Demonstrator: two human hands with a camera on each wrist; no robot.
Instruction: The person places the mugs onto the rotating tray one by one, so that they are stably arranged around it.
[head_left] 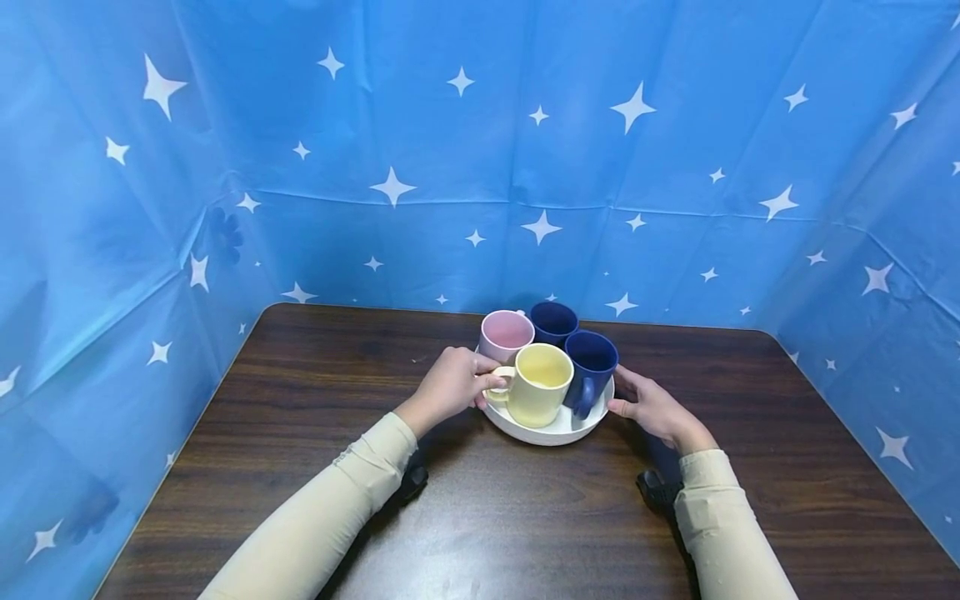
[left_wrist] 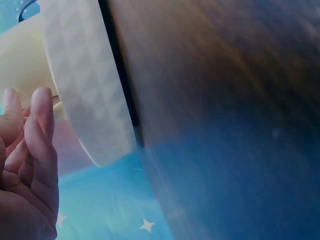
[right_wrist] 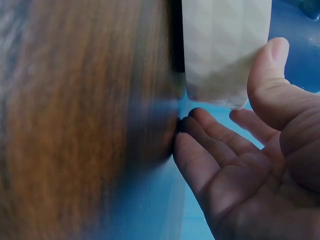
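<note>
A yellow mug sits at the front of a round white dish, its handle toward the left. My left hand pinches that handle between thumb and fingers, as the left wrist view also shows. Behind it in the dish are a pink mug and a dark blue mug; another dark blue mug stands at the right. My right hand is at the dish's right side, fingers loosely spread. In the right wrist view its thumb touches the dish's faceted wall.
Everything rests near the back edge of a dark wooden table. A blue curtain with white stars rises behind the table and along both sides. Black straps circle the wrists.
</note>
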